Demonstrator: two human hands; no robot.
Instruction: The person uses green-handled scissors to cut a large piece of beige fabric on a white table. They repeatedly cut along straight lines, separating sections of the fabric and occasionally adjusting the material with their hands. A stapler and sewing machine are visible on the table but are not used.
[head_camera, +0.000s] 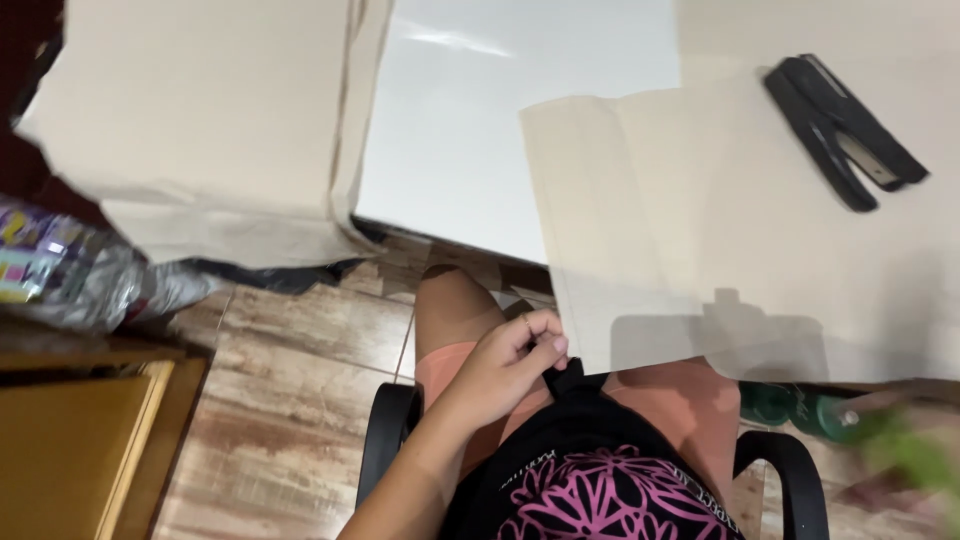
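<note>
One hand in view: the left hand (505, 365), low in the middle, over the lap.
Fingers: curled narrow, tips (548, 345) pinching the top edge of the black shirt (580, 440).
Shirt: near, just below and right of the fingertips, touching them.
Paper sheet (740, 230): on the white table (470, 130), its near-left corner just right of the fingers.
Stapler (840, 125): black, far right on the paper, well apart from the hand.
Right hand: not visible.
Chair arms (385, 435): either side of the lap.
</note>
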